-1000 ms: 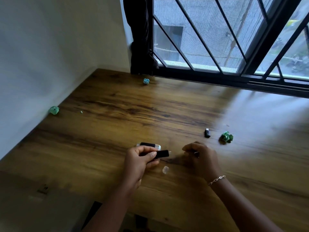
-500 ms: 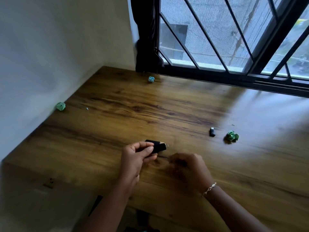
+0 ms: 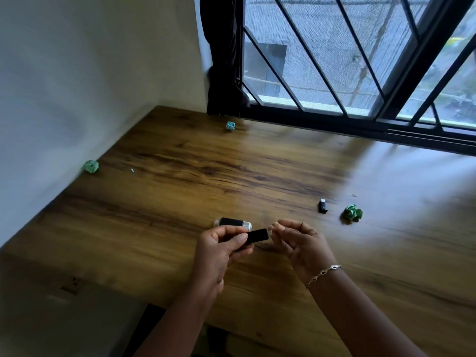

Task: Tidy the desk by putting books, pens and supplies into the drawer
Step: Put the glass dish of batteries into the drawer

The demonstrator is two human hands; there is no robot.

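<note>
**A:** A wooden table (image 3: 180, 191) runs up to a barred window (image 3: 334, 60). Where is the stick?

**B:** The black stick (image 3: 257, 236) is in the left grip (image 3: 221, 249), clamped between the thumb and curled fingers, just above the table. Its free end juts out to the right.

**A:** And the right grip?

**B:** The right grip (image 3: 301, 243) is just beside that free end, with its fingers curled and the tips drawn together. Something pale may sit between them, but I cannot tell whether it holds anything.

**A:** What lies nearby?

**B:** A second stick (image 3: 231, 222) with clear ends lies flat on the table just beyond the left grip. Further right are a small black plug (image 3: 323, 206) and a green paper ball (image 3: 353, 213), near each other and apart from both grips.
</note>
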